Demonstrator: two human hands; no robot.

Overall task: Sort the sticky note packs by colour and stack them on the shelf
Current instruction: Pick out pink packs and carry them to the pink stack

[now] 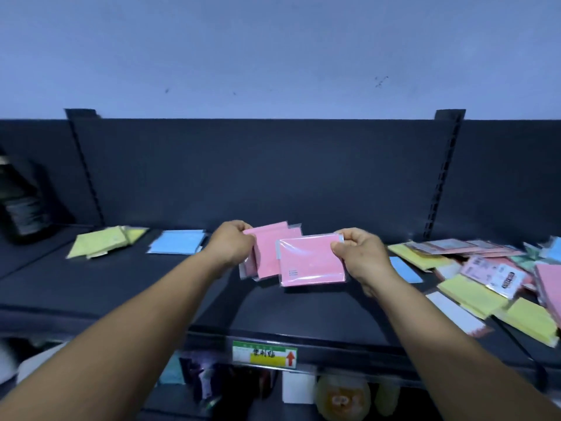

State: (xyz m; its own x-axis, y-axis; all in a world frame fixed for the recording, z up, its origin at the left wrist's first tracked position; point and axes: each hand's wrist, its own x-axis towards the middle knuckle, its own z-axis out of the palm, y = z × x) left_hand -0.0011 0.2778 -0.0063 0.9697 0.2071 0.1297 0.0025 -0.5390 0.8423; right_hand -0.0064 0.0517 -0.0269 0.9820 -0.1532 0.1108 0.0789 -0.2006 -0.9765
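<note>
Two hands worked over the dark shelf (127,278). The left hand (232,243) pinched a small stack of pink packs (267,253), at least two, by their upper left corner, thumb on top. The right hand (362,258) held one single pink pack (312,262) in clear wrap by its right edge, fingers curled round it, so that this pack overlapped the lower right of the stack. Both lots sat between the two grips, just above the middle of the shelf.

Three sorted lots could be counted: a yellow-green pile (103,240) at the back left, a blue pile (177,241) just beside it, and the pink ones in hand. To the right lay a loose heap of unsorted packs (485,281), yellow, pink, blue and white, too jumbled to count.

The shelf had a dark back panel (267,174) with two slotted uprights, under a pale bluish wall (273,56). A green and yellow price label (264,354) hung on the front edge, and a dark bottle (22,205) stood at the far left.
</note>
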